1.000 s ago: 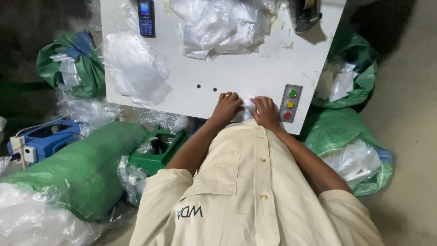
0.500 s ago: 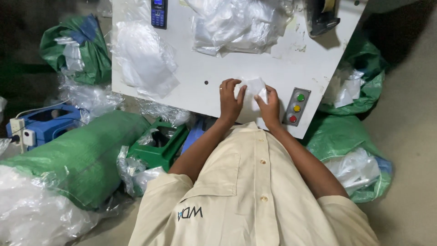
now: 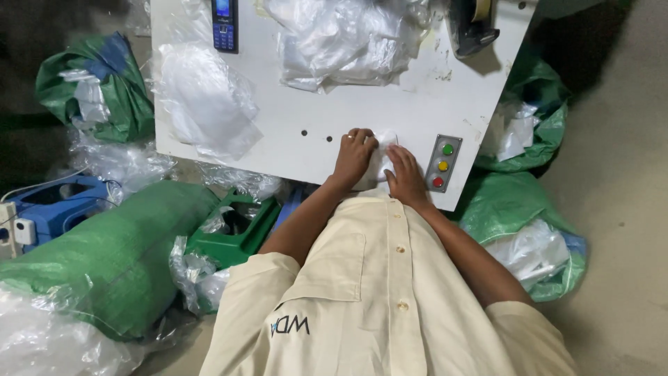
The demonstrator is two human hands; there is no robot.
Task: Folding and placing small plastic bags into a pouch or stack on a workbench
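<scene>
White table (image 3: 292, 125), two hands, one white piece (image 3: 381, 161)

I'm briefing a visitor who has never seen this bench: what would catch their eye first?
Both hands, left hand and right hand, press a small white piece at the near edge of the white worktable. Just right of them sits a panel of green, yellow and red buttons. Green sacks and clear plastic bags crowd the floor around.

Soft, even light falls from above on the white tabletop (image 3: 306, 104), which looks bright without harsh glare. The upper left corner stays dim. Focus is sharp, shadows faint.
</scene>
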